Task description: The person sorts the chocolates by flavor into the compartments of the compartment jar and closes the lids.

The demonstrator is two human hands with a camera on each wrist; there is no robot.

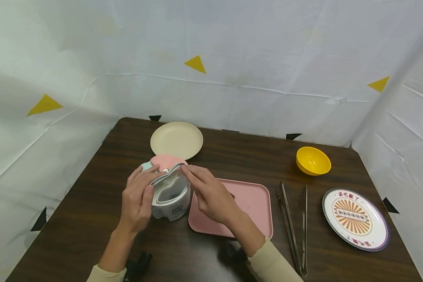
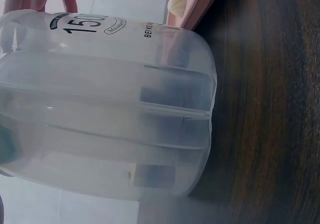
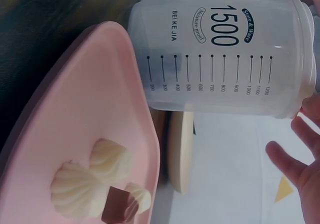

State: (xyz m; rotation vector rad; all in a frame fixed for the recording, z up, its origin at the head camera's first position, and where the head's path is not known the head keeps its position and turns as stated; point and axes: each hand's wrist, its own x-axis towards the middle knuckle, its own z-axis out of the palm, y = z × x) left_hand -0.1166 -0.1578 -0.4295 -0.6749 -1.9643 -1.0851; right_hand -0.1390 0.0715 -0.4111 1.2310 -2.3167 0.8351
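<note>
A clear plastic storage canister (image 1: 178, 210) stands upright on the table, left of the pink tray. Its lid (image 1: 169, 160), with pink and pale teal flaps, sits tilted, its near side raised so the inside shows. My left hand (image 1: 137, 197) holds the lid's left side, fingers over the teal part and thumb near the rim. At the right edge, my right hand (image 1: 215, 196) pinches the lid with its fingertips. The right wrist view shows measuring marks and "1500" on the canister wall (image 3: 215, 59). The left wrist view is filled by the translucent canister side (image 2: 100, 109).
On the pink tray (image 1: 255, 203) lie cream swirled pieces (image 3: 77, 189) and a brown block (image 3: 117, 204). A beige plate (image 1: 176, 139) is behind the canister. Rightward are metal tongs (image 1: 304, 235), a yellow bowl (image 1: 313, 161) and a patterned plate (image 1: 356, 219).
</note>
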